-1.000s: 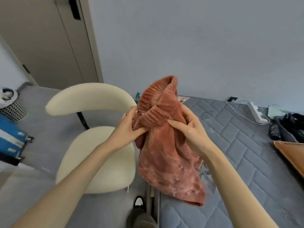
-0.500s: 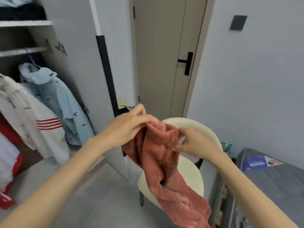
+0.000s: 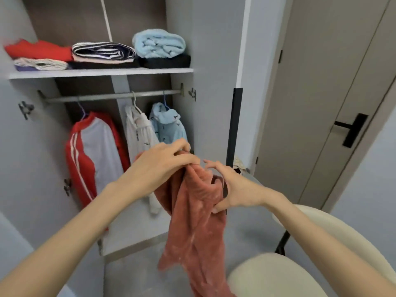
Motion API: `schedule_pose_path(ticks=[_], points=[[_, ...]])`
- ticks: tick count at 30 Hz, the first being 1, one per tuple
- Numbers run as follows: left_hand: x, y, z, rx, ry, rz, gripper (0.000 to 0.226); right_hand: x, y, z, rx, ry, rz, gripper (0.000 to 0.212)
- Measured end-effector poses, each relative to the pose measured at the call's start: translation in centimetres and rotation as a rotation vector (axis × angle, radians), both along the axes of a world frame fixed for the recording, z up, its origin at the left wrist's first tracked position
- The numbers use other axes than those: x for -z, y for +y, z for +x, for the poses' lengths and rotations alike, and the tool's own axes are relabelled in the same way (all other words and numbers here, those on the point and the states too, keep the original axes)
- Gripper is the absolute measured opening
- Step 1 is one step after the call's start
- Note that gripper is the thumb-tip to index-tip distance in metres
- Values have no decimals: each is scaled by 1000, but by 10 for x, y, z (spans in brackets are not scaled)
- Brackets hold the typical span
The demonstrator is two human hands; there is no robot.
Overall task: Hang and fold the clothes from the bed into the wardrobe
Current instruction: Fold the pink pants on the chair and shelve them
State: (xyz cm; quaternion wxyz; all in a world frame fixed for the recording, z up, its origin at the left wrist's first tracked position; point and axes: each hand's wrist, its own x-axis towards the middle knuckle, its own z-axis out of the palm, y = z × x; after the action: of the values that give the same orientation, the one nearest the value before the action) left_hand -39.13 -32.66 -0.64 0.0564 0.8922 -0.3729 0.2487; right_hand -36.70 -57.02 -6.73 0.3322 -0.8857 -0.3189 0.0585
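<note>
Wardrobe (image 3: 211,82) stands open ahead, folded piles (image 3: 102,52) on its shelf (image 3: 100,72), three garments (image 3: 96,151) hung on the rail (image 3: 107,96). Rust-pink fleece garment (image 3: 197,221) dangles before it, midair. Left hand (image 3: 162,163) pinches its bunched top; right hand (image 3: 233,187) grips the edge just below. Carrying step, seemingly; next comes folding or a hanger.

Both bare forearms reach forward and meet mid-frame. The left grip (image 3: 162,166), knuckles up, pinches the top of the rust-red garment (image 3: 197,232). The right grip (image 3: 233,187), just beside and slightly lower, clasps a fold under its thumb, forefinger stretched leftward.
</note>
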Motion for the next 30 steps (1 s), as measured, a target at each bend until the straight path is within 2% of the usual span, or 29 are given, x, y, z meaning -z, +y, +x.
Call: schedule_pose_path(ticks=[3,7,12,15,17,19,21,25,27,30], points=[[-7,25,-3,-91,-135,-12,29,-11,27,16,-97,-66,37,99],[-12,57,-4,-182,-171,30,26,-11,63,33,-138,-198,-28,85],[-7,99,-8,-364,-163,68,20,-8,86,49,-129,-294,-122,40],[-2,126,-9,-533,-73,211,32,-19,89,63,-39,-375,-182,46],[0,141,-9,-560,-6,215,34,-30,91,74,11,-441,-156,48],[2,155,-6,-543,73,176,36,-37,95,83,15,-384,-110,57],[7,167,-1,-510,173,149,34,-38,99,87,-84,-195,-80,59],[26,176,-2,-428,477,24,30,-32,104,90,-174,95,-18,42],[34,177,-3,-442,432,-24,37,-29,107,89,-127,121,46,31],[38,169,-9,-477,236,-13,52,-28,116,84,-58,153,208,24]])
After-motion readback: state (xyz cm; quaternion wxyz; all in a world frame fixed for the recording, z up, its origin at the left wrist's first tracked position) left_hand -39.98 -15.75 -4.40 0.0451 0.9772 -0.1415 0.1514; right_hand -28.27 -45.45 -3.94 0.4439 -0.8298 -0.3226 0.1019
